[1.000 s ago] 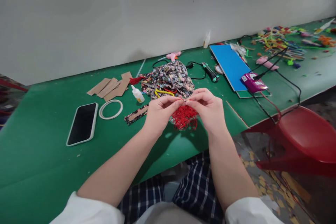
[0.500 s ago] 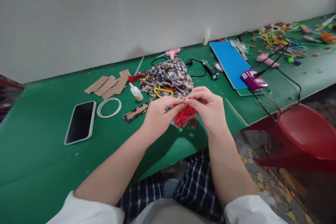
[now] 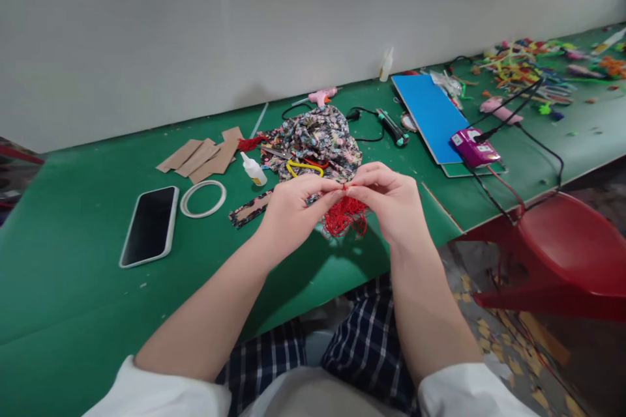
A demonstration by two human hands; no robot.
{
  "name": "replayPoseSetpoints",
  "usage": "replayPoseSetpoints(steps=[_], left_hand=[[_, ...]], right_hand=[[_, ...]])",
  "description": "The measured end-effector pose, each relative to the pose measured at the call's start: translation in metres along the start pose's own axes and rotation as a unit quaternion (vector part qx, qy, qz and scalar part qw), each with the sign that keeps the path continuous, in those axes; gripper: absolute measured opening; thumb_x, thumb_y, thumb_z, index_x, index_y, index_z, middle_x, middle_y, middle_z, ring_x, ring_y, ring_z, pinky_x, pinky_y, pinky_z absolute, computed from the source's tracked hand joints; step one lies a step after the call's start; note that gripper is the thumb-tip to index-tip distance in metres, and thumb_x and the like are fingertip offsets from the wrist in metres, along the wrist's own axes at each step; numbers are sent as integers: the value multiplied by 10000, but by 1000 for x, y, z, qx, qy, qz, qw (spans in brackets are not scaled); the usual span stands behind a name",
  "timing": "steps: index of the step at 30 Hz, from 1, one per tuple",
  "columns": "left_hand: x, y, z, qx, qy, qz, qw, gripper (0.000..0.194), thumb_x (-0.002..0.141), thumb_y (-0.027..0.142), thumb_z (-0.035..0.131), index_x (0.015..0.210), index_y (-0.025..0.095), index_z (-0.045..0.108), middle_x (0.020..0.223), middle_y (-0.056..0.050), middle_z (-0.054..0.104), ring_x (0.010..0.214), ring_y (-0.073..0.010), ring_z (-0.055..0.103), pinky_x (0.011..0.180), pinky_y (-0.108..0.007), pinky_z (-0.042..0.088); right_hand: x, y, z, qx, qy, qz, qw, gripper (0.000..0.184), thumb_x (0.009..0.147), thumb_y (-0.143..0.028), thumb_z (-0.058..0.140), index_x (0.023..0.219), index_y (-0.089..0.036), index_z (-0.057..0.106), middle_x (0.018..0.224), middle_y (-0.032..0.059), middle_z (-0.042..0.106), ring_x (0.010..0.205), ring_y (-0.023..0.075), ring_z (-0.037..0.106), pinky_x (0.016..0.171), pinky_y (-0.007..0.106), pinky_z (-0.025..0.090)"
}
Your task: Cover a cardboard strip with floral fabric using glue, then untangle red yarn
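Both hands meet over the front of the table. My left hand (image 3: 298, 208) pinches the top of a red thread tassel (image 3: 345, 216) between thumb and forefinger. From the other side my right hand (image 3: 388, 199) grips the same spot, fingertips almost touching the left ones. The tassel's loose, curly strands hang below the fingertips; its knot is mostly hidden. Just behind lie yellow-handled scissors (image 3: 304, 168) on crumpled floral fabric (image 3: 323, 133). A cardboard strip edged with floral cloth (image 3: 250, 208) lies left of my left hand, partly covered by it.
To the left are a phone (image 3: 150, 227), a white ring (image 3: 203, 199), cardboard pieces (image 3: 205, 158) and a glue bottle (image 3: 253, 169). Behind sit a pink glue gun (image 3: 321, 97) and a utility knife (image 3: 392, 128). Rightward are a blue board (image 3: 430, 117), a purple power box (image 3: 474, 148) with cables, and a red chair (image 3: 577, 247).
The fingertips have spread slightly apart, so more red thread shows between them. The hands otherwise stay in nearly the same place above the table.
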State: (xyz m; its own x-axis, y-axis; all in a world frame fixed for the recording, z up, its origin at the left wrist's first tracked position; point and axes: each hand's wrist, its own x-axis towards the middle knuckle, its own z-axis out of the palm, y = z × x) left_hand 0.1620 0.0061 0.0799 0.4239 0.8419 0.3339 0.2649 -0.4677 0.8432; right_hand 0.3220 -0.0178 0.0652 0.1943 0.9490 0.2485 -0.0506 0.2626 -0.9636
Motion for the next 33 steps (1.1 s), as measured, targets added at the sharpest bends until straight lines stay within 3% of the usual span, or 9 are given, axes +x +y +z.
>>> replayPoseSetpoints(steps=[6,15,23,33], left_hand=[[1,0,-10,58,-51,32,996,175,839,323,583,868,234,731,793,-18,687,744,-155,603,701,-235,427],[6,1,-20,-113,-141,-62,982,153,788,302,625,742,195,724,683,-15,669,648,-144,591,612,-221,446],[7,1,-20,-157,-128,-95,975,181,760,331,658,698,170,712,654,-33,631,627,-141,556,593,-228,435],[3,7,-20,-12,-78,-17,997,116,788,271,636,775,205,730,715,-8,673,666,-144,585,628,-214,420]], right_hand=[[-2,0,-1,-62,-22,-35,997,109,627,-178,756,685,-265,726,779,-11,603,754,125,572,692,295,467],[-4,-2,1,17,-66,14,998,97,592,-198,775,643,-260,721,744,-18,600,694,110,561,615,270,456],[-3,-4,3,60,-53,27,996,130,580,-146,766,622,-259,719,708,-28,594,670,93,559,629,259,469],[-9,-4,3,-60,-25,-19,998,101,620,-212,773,688,-268,723,785,-10,607,738,128,582,664,295,480]])
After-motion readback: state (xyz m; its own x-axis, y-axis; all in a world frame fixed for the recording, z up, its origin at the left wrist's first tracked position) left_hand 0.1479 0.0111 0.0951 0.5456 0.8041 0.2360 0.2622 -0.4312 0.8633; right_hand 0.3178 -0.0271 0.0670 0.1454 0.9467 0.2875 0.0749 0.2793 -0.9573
